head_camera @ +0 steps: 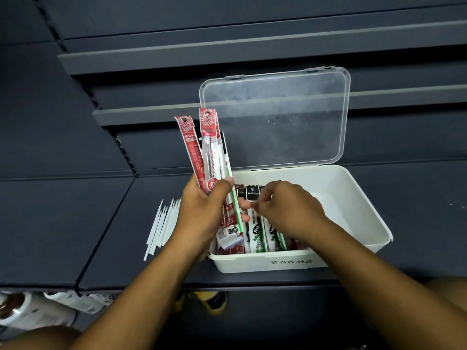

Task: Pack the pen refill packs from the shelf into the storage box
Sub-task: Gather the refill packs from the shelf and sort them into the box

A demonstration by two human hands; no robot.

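— Which step is in hand?

— Mid-packing, I'd judge. Nearest us, the left hand grips a bundle of long red-and-white pen refill packs. Its thumb curls across their fronts, and their tops stand up above the box's near-left corner.

— And the other hand?

— The right hand hovers over the white plastic storage box, fingertips drawn together just beside the bundle's lower end. I cannot tell whether it pinches a pack, because its own knuckles hide that.

— What's inside the box?

— A row of black-and-white and red packs lies flat, side by side, in the left part. The right part shows bare white floor.

— Anything outside?

— Loose thin white tubes lie on the dark grey shelf, just left of the box. Farther back, the clear hinged lid stands open against the shelving.

— So the next move?

— Probably drawing one pack off the bundle and laying it flat beside the row, parallel to the others. That calls for a light, sure pinch, since the sleeves look slippery and the bundle could fan out.
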